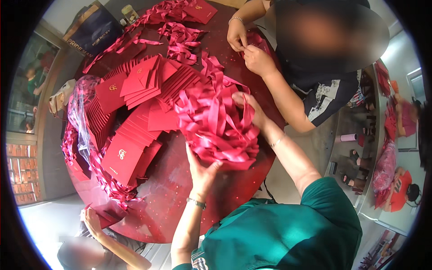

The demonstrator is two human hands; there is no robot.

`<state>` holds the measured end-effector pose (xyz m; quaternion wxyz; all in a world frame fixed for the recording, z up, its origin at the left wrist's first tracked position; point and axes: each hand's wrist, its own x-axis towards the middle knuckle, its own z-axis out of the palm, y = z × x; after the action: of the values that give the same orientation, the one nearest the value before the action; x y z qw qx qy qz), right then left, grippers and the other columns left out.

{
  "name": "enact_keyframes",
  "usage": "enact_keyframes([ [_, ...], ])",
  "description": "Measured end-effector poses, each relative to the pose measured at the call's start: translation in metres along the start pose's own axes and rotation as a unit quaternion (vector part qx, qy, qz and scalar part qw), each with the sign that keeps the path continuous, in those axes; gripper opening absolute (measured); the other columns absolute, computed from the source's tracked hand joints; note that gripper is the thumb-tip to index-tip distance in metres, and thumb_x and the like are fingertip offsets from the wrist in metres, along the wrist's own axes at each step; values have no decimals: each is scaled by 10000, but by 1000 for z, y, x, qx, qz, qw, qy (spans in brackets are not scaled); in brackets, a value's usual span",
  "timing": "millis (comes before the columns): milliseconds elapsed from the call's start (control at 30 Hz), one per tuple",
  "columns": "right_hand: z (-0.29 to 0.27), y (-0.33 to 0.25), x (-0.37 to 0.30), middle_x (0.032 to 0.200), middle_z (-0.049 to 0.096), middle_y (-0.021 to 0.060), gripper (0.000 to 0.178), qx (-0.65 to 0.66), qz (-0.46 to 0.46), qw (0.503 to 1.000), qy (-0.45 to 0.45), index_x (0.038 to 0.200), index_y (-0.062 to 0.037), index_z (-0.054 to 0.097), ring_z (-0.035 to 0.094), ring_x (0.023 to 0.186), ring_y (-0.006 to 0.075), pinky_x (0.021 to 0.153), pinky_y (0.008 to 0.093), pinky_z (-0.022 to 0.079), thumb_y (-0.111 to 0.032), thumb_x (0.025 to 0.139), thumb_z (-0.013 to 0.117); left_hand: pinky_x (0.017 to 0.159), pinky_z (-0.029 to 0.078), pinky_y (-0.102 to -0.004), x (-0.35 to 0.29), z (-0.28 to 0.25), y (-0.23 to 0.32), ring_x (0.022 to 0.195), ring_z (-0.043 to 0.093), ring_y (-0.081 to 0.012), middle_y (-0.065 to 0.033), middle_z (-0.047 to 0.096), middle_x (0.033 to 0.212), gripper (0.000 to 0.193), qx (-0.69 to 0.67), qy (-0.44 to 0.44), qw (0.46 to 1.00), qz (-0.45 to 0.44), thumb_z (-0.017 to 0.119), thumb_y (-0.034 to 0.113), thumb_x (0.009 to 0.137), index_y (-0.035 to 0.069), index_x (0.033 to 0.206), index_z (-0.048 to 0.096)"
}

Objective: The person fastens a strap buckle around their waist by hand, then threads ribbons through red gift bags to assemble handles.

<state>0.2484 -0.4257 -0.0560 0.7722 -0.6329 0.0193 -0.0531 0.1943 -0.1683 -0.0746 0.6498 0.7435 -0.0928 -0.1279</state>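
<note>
A pink ribbon bundle (pixel 218 123) is gripped between left hand (pixel 202 173) and right hand (pixel 252 108), near the right edge of the desk (pixel 166 198); bare space is found frontward; red packets (pixel 116 164) are gold-printed.

Gold monogr. on red cards (pixel 120 158) | tan ltrg on dk-blue bag (pixel 96 30)

Your glossy pink-red ribbon bundle (pixel 218 121)
You hold it heaped, loops loose, near the round table's (pixel 180 180) right edge.

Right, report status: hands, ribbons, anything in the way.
Left hand and right hand on red ribbon bundle, one each side. Ribbons loosely looped, overlapping. Flat red packets crowding its left.
</note>
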Motion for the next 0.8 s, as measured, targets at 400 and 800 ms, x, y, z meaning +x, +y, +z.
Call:
enact_keyframes([
  [400, -23, -4, -9, 988, 630, 205, 340, -467, -153, 867, 83, 1110, -10, 591, 606, 898, 374, 792, 424, 484, -270, 891, 608, 1141, 254, -412, -55, -17, -11, 1378, 283, -310, -186, 301, 1462, 1196, 74, 20, 997, -24, 903, 295, 583, 0, 1476, 163],
  [800, -36, 31, -7, 1131, 644, 90, 379, -156, 147, 975, -54, 1212, 3, 553, 604, 1007, 147, 881, 292, 475, -32, 836, 574, 1121, 306, -411, -51, -29, 3, 1337, 355, -305, -183, 352, 1429, 1233, 79, -51, 995, -25, 923, 241, 517, 22, 1478, 182],
])
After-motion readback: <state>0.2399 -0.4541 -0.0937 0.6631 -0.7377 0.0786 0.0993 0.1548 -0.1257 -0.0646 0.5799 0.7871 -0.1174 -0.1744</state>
